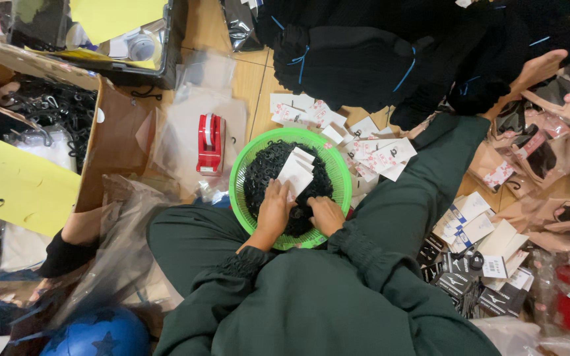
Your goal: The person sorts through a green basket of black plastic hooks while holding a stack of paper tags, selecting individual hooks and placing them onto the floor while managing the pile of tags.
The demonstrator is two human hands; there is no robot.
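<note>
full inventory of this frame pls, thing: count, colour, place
basket: one, green, on the lap
small hooks: a heap, black, in the basket
paper cards: a few, white, on the hooks
loose cards: many, white, floor beside the basket
tape dispenser: one, red, left of the basket
cardboard box: one, brown, far left
dark garments: pile, black, top
ball: one, blue, bottom left
left hand: in the basket
right hand: in the basket

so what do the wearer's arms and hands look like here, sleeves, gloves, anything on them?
Both arms are in long dark green sleeves with gathered, elasticated cuffs at the wrists. The left hand and right hand are bare: no gloves, and no rings, watch or markings show from this view.
</note>
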